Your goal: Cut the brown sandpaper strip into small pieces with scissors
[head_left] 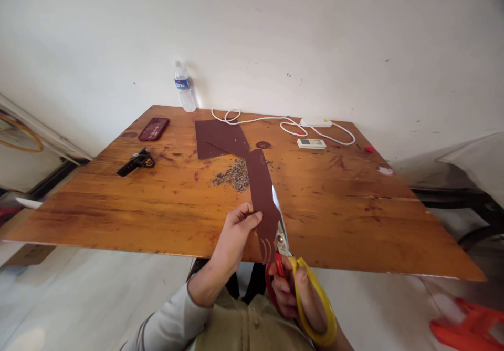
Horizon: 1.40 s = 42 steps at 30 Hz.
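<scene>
Between thumb and fingers, my left hand (234, 233) pinches a dark maroon strip of sheet material (260, 183), perhaps paper or sandpaper, held upright above the table's near edge. Curved slits mark its lower end. My right hand (289, 290) is wrapped round the handles, one red and one yellow, of a pair of scissors (281, 238). The blades lie along the strip's right edge, one partly behind it. Behind the strip, a pile of small grey-brown shreds (236, 176) lies on the table. Farther back are larger maroon sheets (214, 135), overlapping.
On the wooden table (334, 209) are a phone in a dark red case (154, 129), a black strapped object (136, 163), a water bottle (185, 89) by the wall, a white remote control (311, 144) and a white power strip (316, 123) with its cable.
</scene>
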Each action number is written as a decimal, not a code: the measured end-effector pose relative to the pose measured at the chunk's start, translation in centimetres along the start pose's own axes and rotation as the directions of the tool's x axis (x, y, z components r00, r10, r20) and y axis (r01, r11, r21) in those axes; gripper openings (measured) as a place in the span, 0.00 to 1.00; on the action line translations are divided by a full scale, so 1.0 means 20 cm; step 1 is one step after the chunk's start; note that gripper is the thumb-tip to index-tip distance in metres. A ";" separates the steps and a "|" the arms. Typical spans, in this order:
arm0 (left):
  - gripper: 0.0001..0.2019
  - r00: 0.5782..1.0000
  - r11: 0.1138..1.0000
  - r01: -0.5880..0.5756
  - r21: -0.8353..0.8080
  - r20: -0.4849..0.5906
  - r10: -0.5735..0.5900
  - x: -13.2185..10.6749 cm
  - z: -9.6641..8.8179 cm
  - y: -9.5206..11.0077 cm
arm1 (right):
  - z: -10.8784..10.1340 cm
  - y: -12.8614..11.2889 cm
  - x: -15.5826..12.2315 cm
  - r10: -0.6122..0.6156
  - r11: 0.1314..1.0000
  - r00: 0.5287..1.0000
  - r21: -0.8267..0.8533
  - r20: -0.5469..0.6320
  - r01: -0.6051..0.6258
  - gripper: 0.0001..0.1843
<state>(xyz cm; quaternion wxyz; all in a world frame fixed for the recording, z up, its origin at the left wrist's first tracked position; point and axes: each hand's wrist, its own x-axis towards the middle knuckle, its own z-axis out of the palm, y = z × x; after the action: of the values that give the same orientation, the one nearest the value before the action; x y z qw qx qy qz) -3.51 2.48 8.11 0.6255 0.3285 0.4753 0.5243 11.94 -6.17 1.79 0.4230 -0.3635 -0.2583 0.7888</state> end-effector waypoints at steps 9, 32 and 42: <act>0.10 0.995 0.995 0.066 -0.081 0.074 -0.060 -0.01 0.03 -0.01 | 0.00 0.02 0.00 -0.013 1.000 0.998 -0.016 -0.053 0.012 0.41; 0.22 0.995 0.948 0.067 -0.311 -0.049 -0.087 0.04 0.02 -0.06 | -0.01 -0.01 0.00 -0.126 0.971 0.991 -0.198 0.045 0.132 0.44; 0.20 0.987 0.948 0.020 -0.318 -0.142 -0.069 0.07 -0.03 0.03 | -0.13 0.01 -0.05 -0.092 0.941 0.989 -0.315 0.117 0.124 0.43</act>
<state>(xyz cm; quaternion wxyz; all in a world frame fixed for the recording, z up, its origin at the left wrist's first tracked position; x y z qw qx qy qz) -4.35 3.97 8.05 0.6437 0.1728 0.4389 0.6026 14.23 -6.79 0.54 0.3873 -0.3725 -0.4239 0.7291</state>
